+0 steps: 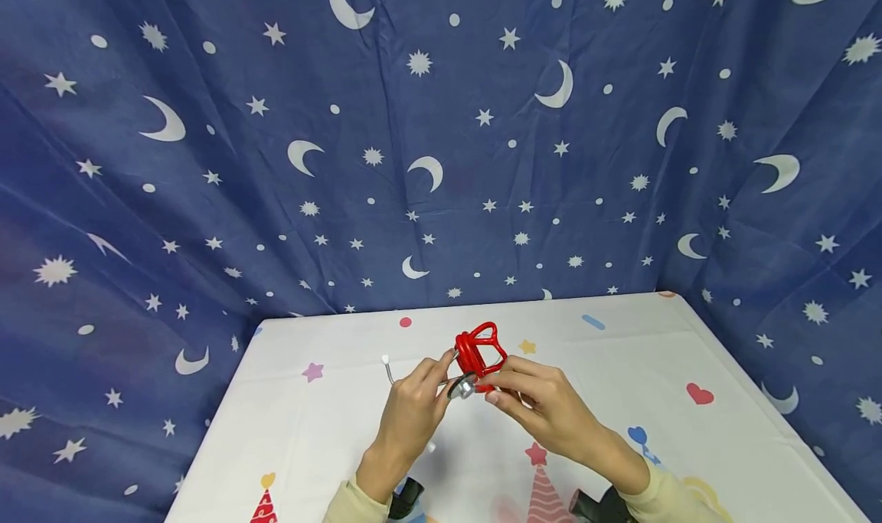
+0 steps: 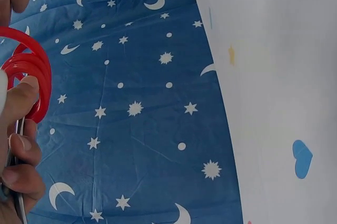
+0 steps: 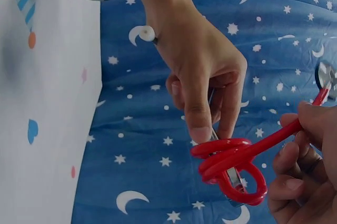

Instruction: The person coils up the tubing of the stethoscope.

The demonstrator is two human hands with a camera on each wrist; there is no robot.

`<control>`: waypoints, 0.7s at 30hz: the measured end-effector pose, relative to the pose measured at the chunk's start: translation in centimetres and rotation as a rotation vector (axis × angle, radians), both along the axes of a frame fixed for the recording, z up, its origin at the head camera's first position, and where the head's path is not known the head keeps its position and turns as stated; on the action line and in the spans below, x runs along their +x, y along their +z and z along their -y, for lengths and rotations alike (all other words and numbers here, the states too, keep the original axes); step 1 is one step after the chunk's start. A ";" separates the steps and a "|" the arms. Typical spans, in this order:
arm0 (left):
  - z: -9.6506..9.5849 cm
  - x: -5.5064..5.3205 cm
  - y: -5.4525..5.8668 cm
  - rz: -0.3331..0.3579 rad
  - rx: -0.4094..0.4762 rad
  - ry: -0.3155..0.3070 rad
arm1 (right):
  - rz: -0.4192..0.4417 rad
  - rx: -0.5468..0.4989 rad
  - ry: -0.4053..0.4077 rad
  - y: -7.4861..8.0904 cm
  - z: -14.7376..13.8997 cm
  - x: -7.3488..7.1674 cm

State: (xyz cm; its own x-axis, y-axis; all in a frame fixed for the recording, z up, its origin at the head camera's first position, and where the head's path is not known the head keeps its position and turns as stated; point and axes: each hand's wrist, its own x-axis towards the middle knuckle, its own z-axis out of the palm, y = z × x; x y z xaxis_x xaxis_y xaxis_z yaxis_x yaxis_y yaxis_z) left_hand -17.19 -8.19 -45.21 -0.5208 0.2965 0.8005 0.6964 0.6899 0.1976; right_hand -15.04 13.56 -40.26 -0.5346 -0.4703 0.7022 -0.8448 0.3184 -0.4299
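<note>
Around the far edge and both sides of my white tabletop (image 1: 620,354) hangs a blue curtain (image 1: 386,109), printed with pale moons (image 1: 565,86), stars (image 1: 510,39) and dots (image 1: 454,20). The tabletop bears coloured prints: far from me, a red dot (image 1: 405,322), a yellow star (image 1: 527,347) and a blue bar (image 1: 593,322); to my left, a purple star (image 1: 313,372); to my right, a red heart (image 1: 699,394); nearest me, a striped pink cone (image 1: 544,500) topped by a star.

A stethoscope (image 1: 470,354) is held aloft, red tubing (image 3: 276,136) looped around its metal stem (image 3: 233,176). A silver chestpiece (image 1: 465,387) ends the tubing.
</note>
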 end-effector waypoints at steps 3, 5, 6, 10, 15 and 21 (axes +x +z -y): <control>-0.2 0.1 0.0 0.018 -0.003 -0.016 | -0.009 -0.010 -0.025 0.4 0.0 -0.2; -0.3 0.2 0.1 0.030 0.004 -0.029 | -0.012 -0.016 -0.047 0.6 0.0 -0.4; -0.3 0.2 0.1 0.032 0.006 -0.034 | -0.013 -0.022 -0.054 0.6 -0.1 -0.5; -0.4 0.3 0.3 0.041 0.006 -0.053 | 0.001 -0.054 -0.063 0.8 -0.2 -1.0; -0.5 0.6 0.4 0.026 -0.009 -0.054 | 0.019 -0.074 -0.068 0.9 -0.1 -1.2; -0.7 0.8 0.4 -0.003 -0.025 -0.059 | 0.028 -0.085 -0.082 1.0 0.0 -1.1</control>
